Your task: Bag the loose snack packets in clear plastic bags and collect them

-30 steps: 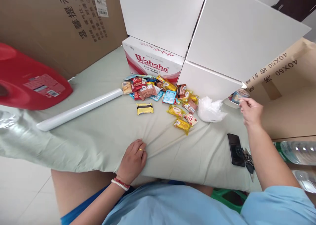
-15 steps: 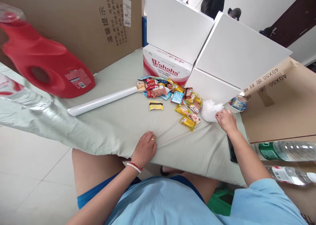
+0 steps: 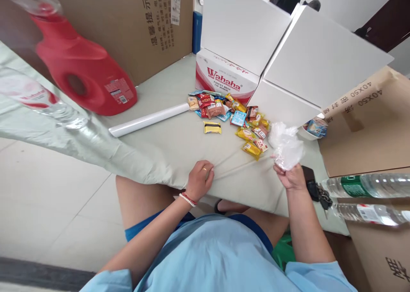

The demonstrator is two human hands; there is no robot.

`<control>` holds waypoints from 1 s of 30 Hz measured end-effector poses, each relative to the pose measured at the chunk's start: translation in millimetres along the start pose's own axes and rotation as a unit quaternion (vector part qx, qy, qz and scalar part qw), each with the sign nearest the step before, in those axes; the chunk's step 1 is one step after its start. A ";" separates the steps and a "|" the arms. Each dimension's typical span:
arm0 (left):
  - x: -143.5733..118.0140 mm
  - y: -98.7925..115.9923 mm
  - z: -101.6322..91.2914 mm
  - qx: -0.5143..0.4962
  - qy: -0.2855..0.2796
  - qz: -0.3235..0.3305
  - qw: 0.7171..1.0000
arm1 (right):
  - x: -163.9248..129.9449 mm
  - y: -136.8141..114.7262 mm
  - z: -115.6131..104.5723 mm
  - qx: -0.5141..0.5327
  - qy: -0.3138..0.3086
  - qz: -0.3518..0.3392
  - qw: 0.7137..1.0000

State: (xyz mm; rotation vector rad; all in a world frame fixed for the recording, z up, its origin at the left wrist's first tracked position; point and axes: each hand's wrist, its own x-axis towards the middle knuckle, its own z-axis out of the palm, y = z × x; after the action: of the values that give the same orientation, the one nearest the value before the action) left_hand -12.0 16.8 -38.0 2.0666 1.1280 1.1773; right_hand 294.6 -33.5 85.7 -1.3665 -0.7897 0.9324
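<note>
A crumpled clear plastic bag is in my right hand, whose fingers close on its lower edge just above the tabletop. My left hand is by the table's front edge, fingers curled in and nothing visible in them. Beyond the hands lies a heap of small wrapped snacks in red, blue, brown and yellow. A yellow snack packet sits apart from the heap, and another yellow packet lies left of the bag. A white roll stretches to the heap's left.
A red jug and a water bottle are at left. Behind the snacks stand a Wahaha carton and white panels. To the right are a bowl, keys, bottles and a cardboard box.
My right hand has lifted the plastic bag and drawn it toward me, turning palm up. My left hand has curled its fingers more. The view has shifted, and keys now show at right.
</note>
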 end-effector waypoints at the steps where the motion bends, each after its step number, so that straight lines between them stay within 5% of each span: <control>1: -1.1 5.2 0.1 -0.052 0.006 -0.023 0.998 | -11.3 12.8 14.2 0.013 -0.015 0.030 0.999; 7: -15.9 34.5 12.9 -0.371 -0.100 -0.175 0.906 | -74.2 78.6 75.7 -0.039 -0.089 0.089 0.991; 15: -51.7 23.5 -10.4 -0.389 -0.182 -0.092 0.898 | -118.2 109.7 83.5 0.018 -0.122 0.178 0.976; 19: -52.6 22.0 -4.6 -0.394 -0.112 -0.144 0.901 | -123.3 110.5 87.5 0.034 -0.174 0.263 0.948; 22: -46.2 20.6 0.5 -0.483 -0.016 -0.256 0.838 | -125.0 108.6 88.3 0.052 -0.181 0.279 0.942; 26: -38.0 21.8 -4.3 -0.543 0.015 -0.350 0.763 | -127.7 112.9 80.1 0.053 -0.169 0.286 0.942; 30: -36.7 31.2 -12.6 -0.529 0.025 -0.349 0.773 | -123.5 109.4 62.6 0.014 -0.035 0.170 0.985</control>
State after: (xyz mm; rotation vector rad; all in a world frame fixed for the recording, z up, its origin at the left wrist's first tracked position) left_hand -20.3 -30.5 -25.0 0.6552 0.7969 1.0641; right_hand 174.8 -119.1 -11.6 -1.4768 -0.6007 1.2579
